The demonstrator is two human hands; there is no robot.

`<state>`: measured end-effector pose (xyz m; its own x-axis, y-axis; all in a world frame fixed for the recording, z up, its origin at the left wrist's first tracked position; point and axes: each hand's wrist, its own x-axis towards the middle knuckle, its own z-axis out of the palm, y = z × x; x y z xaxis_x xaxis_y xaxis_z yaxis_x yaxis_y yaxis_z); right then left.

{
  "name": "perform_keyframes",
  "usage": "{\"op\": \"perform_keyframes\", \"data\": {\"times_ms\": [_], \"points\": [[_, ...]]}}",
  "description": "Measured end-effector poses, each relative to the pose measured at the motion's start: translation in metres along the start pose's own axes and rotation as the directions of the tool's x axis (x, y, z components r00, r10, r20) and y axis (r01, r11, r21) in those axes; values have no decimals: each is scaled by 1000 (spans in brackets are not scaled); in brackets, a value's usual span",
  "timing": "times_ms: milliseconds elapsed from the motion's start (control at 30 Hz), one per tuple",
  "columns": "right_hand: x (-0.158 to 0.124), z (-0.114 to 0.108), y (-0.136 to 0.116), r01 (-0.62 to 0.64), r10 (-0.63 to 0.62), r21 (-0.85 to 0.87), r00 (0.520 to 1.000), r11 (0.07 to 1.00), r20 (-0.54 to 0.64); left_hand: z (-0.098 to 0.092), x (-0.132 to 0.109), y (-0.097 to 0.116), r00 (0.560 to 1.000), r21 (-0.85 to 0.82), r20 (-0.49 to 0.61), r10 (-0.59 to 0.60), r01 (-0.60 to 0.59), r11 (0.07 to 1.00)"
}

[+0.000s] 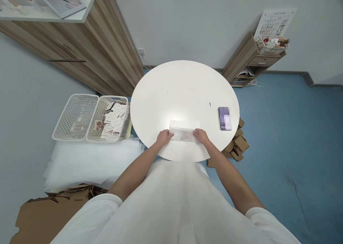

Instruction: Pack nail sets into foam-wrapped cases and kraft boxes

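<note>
At white table, both hands pinch translucent wrap; cards in basket illegible.

2 arms extend; left hand and right hand apparently pinch.

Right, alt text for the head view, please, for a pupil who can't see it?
A person's left hand and right hand hold a translucent white strip at a rounded white table. A blurred purple rectangular item lies toward its right edge; left of the table is a white perforated plastic basket of small white cards.
</note>
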<state>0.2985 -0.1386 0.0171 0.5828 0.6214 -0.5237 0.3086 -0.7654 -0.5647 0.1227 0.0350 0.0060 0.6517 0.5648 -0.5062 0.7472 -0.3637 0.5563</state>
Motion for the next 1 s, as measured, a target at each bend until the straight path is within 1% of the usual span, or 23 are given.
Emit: {"op": "perform_keyframes", "data": {"times_ms": [67,167,300,367,433,467,533,567,600,667,733,767,833,900,1000], "points": [[0,3,1,-23,22,-8,999,1000,-30,1,0,2,999,16,-22,-34,34,999],[0,7,1,-54,53,-10,996,999,-78,2,0,3,998,53,-23,-62,63,997],[-1,11,2,-83,82,-5,990,997,-117,3,-3,5,998,145,-20,-59,61,987],[-1,12,2,-92,91,2,988,996,-125,3,-6,6,998,189,-37,-42,48,981],[-1,13,2,-85,87,20,987,996,-134,4,-10,8,993,226,-117,8,19,974],[-1,13,3,-69,74,34,987,997,-146,5,-13,9,983,252,-173,58,-13,968],[-2,14,5,-14,28,69,979,998,-204,9,-18,14,945,327,-252,211,-122,937],[-3,15,6,15,6,84,968,996,-249,12,-21,17,920,374,-248,303,-198,906],[-5,15,8,37,-5,98,954,994,-301,15,-23,20,894,417,-211,394,-282,864],[-9,17,13,40,14,132,924,990,-381,22,-27,27,839,476,-87,537,-439,762],[-14,18,17,-1,72,181,921,983,-383,29,-29,32,793,502,35,608,-539,676],[-16,19,18,-25,99,208,929,978,-356,32,-29,34,784,511,75,617,-562,651],[-18,20,19,-67,141,253,949,965,-283,37,-29,34,785,526,115,609,-568,633],[-16,19,17,-110,179,288,957,951,-226,40,-29,33,792,541,119,599,-557,630],[-10,15,10,-171,247,358,952,918,-179,41,-28,31,788,553,124,604,-560,617]]}}
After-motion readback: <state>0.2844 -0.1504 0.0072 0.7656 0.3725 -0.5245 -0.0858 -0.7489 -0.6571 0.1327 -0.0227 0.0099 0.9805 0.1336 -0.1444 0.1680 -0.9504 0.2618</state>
